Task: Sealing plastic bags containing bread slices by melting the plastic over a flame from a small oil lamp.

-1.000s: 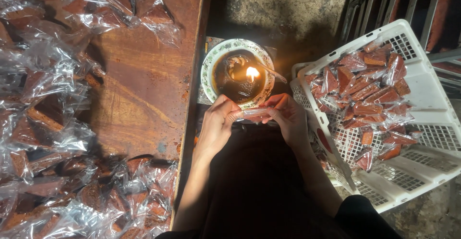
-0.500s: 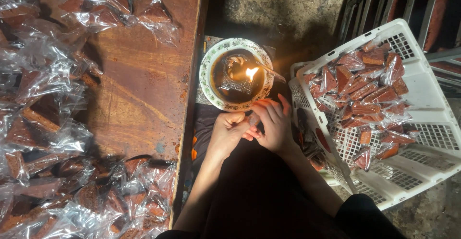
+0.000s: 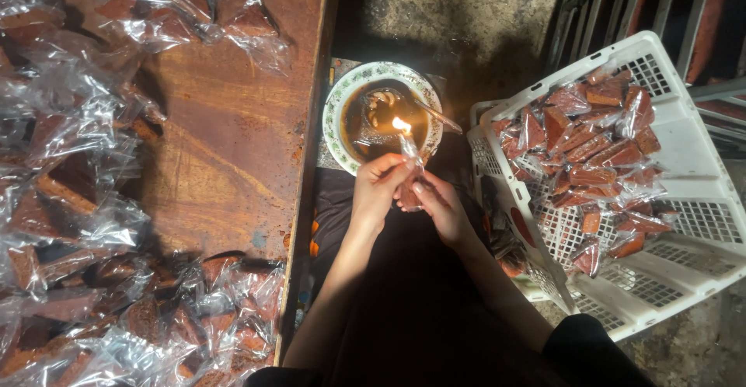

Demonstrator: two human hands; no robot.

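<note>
Both hands, the left hand [image 3: 378, 187] and the right hand [image 3: 437, 204], pinch one small packet [image 3: 409, 171] between fingertips, its plastic top held at the flame [image 3: 401, 125] over the bowl [image 3: 336, 115]. I think the plastic can melt too much or burn the fingers (they are very near). The white basket [image 3: 684, 154] of wrapped pieces stands close at the right, the wooden table [image 3: 233, 138] at the left.

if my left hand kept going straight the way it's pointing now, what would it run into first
Probably the small flame burning in the patterned round dish of dark liquid. The left hand points up toward it, holding the clear plastic packet whose twisted end nearly reaches the flame. Height is hard to judge.
</note>
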